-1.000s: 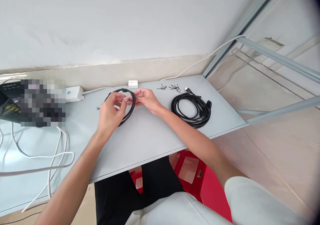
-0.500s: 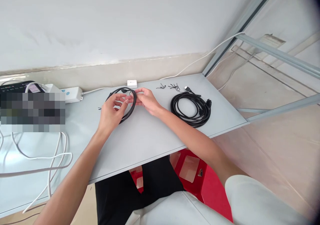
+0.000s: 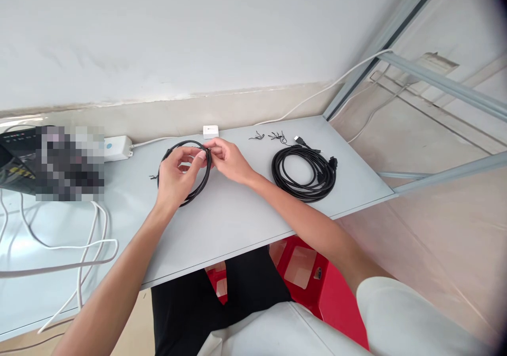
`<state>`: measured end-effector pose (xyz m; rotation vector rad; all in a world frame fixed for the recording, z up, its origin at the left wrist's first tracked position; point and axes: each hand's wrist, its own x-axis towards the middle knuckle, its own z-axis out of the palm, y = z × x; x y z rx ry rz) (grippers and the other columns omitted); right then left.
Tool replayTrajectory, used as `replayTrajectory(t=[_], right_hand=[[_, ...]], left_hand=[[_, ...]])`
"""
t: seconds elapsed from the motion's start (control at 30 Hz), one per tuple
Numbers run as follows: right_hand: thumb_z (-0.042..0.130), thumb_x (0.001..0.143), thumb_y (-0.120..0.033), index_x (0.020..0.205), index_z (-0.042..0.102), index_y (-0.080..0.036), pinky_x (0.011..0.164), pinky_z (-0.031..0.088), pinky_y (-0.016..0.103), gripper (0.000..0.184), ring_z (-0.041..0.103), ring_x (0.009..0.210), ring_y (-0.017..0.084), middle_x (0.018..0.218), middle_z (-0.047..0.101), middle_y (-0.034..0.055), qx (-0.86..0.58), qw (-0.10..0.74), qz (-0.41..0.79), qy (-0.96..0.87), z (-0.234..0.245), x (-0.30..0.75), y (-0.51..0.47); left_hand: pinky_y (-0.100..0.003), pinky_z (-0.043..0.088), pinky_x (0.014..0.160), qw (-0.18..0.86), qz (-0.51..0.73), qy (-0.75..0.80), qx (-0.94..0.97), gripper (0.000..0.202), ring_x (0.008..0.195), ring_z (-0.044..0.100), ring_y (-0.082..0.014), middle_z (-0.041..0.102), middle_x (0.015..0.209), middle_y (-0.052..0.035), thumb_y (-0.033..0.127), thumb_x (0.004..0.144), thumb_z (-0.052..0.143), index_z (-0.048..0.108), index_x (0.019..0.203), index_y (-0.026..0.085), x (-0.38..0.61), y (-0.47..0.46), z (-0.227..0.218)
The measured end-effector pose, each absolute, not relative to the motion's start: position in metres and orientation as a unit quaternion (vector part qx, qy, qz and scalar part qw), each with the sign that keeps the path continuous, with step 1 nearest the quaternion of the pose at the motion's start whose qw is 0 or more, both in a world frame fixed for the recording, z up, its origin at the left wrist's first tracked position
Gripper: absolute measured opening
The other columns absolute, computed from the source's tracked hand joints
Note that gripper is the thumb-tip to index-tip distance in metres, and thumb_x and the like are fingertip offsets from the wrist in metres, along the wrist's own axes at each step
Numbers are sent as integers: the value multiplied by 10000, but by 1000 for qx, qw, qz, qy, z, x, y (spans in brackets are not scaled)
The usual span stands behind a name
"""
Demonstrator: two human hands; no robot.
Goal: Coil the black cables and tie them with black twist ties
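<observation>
A small coil of black cable lies on the grey table near its far edge. My left hand grips the coil's right side, fingers curled round the strands. My right hand meets it from the right and pinches the same spot between thumb and fingertips; whatever small thing it holds there is too small to name. A larger coiled black cable with plugs rests to the right, untouched. Several small black twist ties lie behind it.
A white power strip and a small white box sit along the wall. Loose white cords loop over the table's left part. A blurred dark device sits far left. A red stool stands under the table.
The small coil has shifted slightly left with my left hand. My right hand has closed in on the coil's top right, the fingertips of both hands now meeting there.
</observation>
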<state>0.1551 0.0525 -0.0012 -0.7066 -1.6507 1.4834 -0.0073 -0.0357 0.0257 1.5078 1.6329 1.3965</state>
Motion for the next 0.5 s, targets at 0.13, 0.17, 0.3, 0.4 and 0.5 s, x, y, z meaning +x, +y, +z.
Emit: replayTrajectory(t=[0.13,0.17,0.3,0.4,0.5], right_hand=[[752,1016,-333,1090,637,-263,786,648,312,154,814,857,197,878,802,-4,-247,372,594,-669,-4,155,53],[758,1015,-341,1091,636,-259,774,645,310,166,817,852,199,872,803,-2,-244,365,602,-667,-4,155,54],[863,946,-392,1083,658,-245,705,635,299,287,827,819,209,906,823,8,-249,317,647,-647,0,158,59],[918,897,-339,1083,688,-229,635,621,292,315,778,706,186,855,823,10,-268,293,663,-635,6,163,63],[871,922,-206,1104,702,-212,619,623,290,249,743,657,169,820,827,16,-303,289,660,-624,11,169,66]], left_hand=[[-308,591,764,278,517,595,549,277,846,770,-192,817,969,-60,478,979,780,802,1037,208,-11,-35,26],[-312,592,761,277,514,598,549,278,843,771,-196,816,945,-59,482,978,781,808,1021,208,-12,-35,26],[-316,593,776,260,489,622,554,278,898,796,-215,837,965,-61,488,983,767,811,988,213,-14,-34,25],[-302,574,771,245,463,635,567,269,898,792,-204,845,983,-55,475,994,745,808,979,214,-14,-33,23],[-289,557,783,222,445,640,586,254,916,777,-191,849,1019,-49,453,1012,717,802,975,216,-15,-32,20]])
